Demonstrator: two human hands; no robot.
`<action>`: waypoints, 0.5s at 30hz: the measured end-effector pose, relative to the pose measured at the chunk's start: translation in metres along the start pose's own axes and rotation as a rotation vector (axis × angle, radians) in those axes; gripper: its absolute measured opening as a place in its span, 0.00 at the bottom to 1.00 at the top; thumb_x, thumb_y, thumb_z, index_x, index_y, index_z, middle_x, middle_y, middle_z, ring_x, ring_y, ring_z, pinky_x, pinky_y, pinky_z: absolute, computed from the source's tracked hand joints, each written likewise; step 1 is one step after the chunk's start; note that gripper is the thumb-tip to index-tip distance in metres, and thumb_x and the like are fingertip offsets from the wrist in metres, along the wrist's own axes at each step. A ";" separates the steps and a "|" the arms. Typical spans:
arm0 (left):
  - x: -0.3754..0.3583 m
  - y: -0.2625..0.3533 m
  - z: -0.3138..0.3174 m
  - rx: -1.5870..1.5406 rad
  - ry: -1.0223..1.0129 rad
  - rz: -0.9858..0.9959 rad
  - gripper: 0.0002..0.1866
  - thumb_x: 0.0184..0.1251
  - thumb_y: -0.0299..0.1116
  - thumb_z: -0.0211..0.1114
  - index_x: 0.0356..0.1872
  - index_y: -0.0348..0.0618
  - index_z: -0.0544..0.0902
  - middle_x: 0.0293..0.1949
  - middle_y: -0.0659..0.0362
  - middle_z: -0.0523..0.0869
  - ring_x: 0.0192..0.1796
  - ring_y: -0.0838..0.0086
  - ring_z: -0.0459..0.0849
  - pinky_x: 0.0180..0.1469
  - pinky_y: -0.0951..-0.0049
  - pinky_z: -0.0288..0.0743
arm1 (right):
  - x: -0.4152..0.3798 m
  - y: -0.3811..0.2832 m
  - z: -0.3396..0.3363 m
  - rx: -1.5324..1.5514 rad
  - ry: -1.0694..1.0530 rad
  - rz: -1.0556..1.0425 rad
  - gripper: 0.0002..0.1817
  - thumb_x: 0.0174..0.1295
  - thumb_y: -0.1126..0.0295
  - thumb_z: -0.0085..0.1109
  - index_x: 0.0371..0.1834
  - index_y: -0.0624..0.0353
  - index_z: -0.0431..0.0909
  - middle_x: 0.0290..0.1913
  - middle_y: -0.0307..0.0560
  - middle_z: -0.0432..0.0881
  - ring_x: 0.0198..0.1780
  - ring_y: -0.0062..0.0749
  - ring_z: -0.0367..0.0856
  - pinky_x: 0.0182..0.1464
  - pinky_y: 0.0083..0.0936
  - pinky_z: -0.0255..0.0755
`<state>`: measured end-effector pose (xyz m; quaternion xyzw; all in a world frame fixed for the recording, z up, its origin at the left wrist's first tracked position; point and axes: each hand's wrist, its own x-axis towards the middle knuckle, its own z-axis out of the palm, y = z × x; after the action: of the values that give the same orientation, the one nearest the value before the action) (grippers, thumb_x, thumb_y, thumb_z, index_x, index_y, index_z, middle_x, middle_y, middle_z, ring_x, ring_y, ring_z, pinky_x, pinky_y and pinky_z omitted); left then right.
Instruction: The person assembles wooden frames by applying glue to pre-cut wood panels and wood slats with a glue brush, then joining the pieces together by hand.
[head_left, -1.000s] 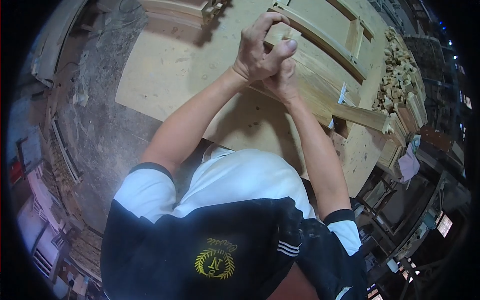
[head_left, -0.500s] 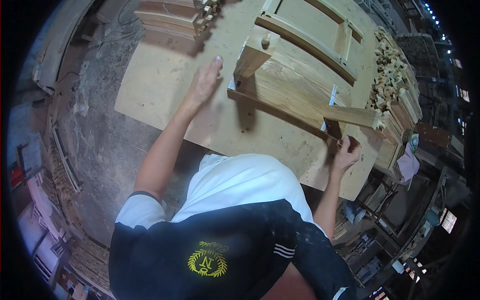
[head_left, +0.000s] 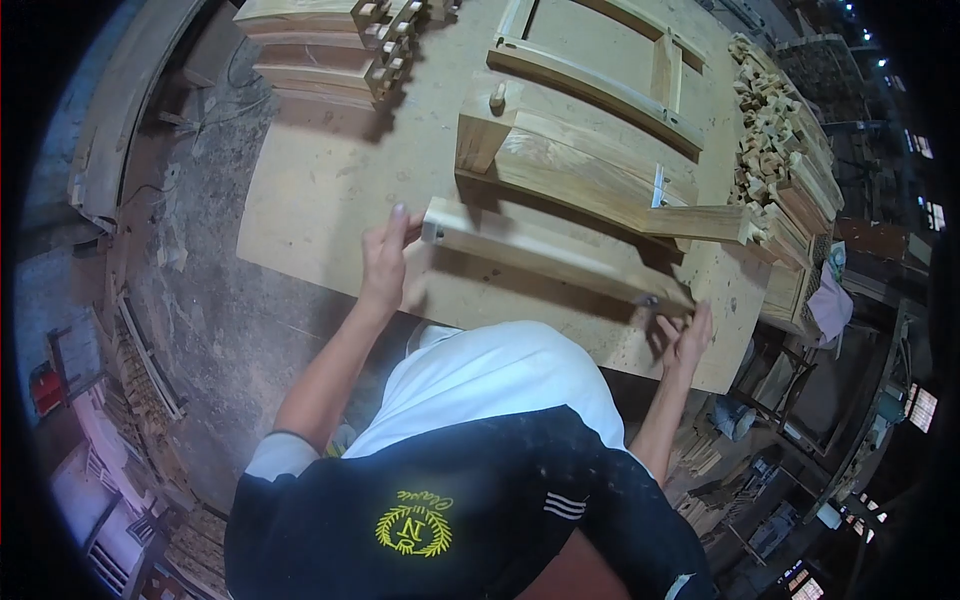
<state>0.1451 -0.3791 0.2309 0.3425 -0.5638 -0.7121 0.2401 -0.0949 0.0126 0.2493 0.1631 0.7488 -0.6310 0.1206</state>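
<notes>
So here both hands are on one long wooden rail [head_left: 545, 256] that lies across the near part of the desk [head_left: 320, 200], running from left to right and sloping a bit toward the right. The left hand [head_left: 383, 262] has the left end of it, fingers curled up around the end grain, so that grip is closed on the rail. The right hand [head_left: 688, 336] is at the other end, down by the near right edge of the desk, fingers spread and touching the rail's tip where there's a small metal-looking bit; honestly can't tell if it's properly clamped on or just steadying it.

Just behind the rail sits a partly assembled wooden frame [head_left: 575, 165] with a curved board and a chunky upright block that has a dowel peg [head_left: 497, 95] sticking out of it. Further back lies a flat frame of rails [head_left: 600, 70]. At the far left corner there's a stack of tenoned pieces [head_left: 330, 45], and along the right side a big pile of small wood blocks [head_left: 775, 140]. A pinkish rag [head_left: 825, 300] hangs off to the right, below the desk edge.
</notes>
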 end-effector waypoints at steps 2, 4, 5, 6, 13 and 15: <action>-0.009 0.029 0.002 -0.092 0.026 0.191 0.32 0.80 0.53 0.50 0.51 0.26 0.85 0.52 0.44 0.88 0.58 0.61 0.85 0.69 0.62 0.69 | -0.009 -0.006 -0.013 0.216 0.054 -0.034 0.29 0.72 0.48 0.57 0.67 0.56 0.70 0.56 0.48 0.81 0.52 0.38 0.83 0.46 0.43 0.84; -0.011 0.061 0.014 -0.170 0.014 0.473 0.31 0.80 0.51 0.51 0.54 0.26 0.84 0.55 0.41 0.87 0.61 0.59 0.84 0.74 0.59 0.64 | -0.004 -0.025 -0.020 0.373 0.085 -0.076 0.26 0.70 0.52 0.59 0.64 0.57 0.73 0.56 0.49 0.81 0.55 0.41 0.82 0.52 0.47 0.82; -0.007 0.080 0.020 -0.149 -0.011 0.611 0.29 0.79 0.49 0.53 0.54 0.26 0.84 0.55 0.41 0.87 0.61 0.60 0.84 0.75 0.58 0.63 | -0.001 -0.045 -0.026 0.421 0.089 -0.096 0.24 0.69 0.54 0.59 0.61 0.57 0.75 0.56 0.49 0.82 0.56 0.42 0.82 0.54 0.47 0.80; 0.003 0.101 0.028 -0.127 -0.035 0.749 0.27 0.79 0.47 0.55 0.55 0.27 0.83 0.55 0.41 0.86 0.60 0.61 0.84 0.76 0.57 0.61 | 0.002 -0.064 -0.034 0.469 0.093 -0.116 0.22 0.68 0.57 0.60 0.59 0.58 0.76 0.56 0.50 0.82 0.57 0.43 0.81 0.57 0.48 0.79; 0.064 0.136 0.081 -0.378 -0.096 0.824 0.13 0.73 0.30 0.63 0.50 0.29 0.86 0.53 0.43 0.88 0.58 0.66 0.85 0.77 0.57 0.59 | 0.007 -0.187 -0.026 0.752 -0.018 -0.354 0.18 0.64 0.60 0.57 0.52 0.59 0.79 0.55 0.52 0.83 0.58 0.46 0.81 0.60 0.48 0.76; 0.066 0.129 0.081 -0.381 -0.051 0.802 0.12 0.73 0.29 0.63 0.48 0.30 0.86 0.52 0.43 0.88 0.58 0.66 0.86 0.77 0.57 0.58 | 0.015 -0.194 -0.012 0.755 0.007 -0.425 0.21 0.66 0.58 0.55 0.55 0.62 0.78 0.55 0.55 0.83 0.59 0.49 0.81 0.61 0.48 0.76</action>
<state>0.0351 -0.4074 0.3521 0.0287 -0.5165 -0.6622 0.5421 -0.1852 -0.0031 0.4218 0.0400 0.4827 -0.8710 -0.0825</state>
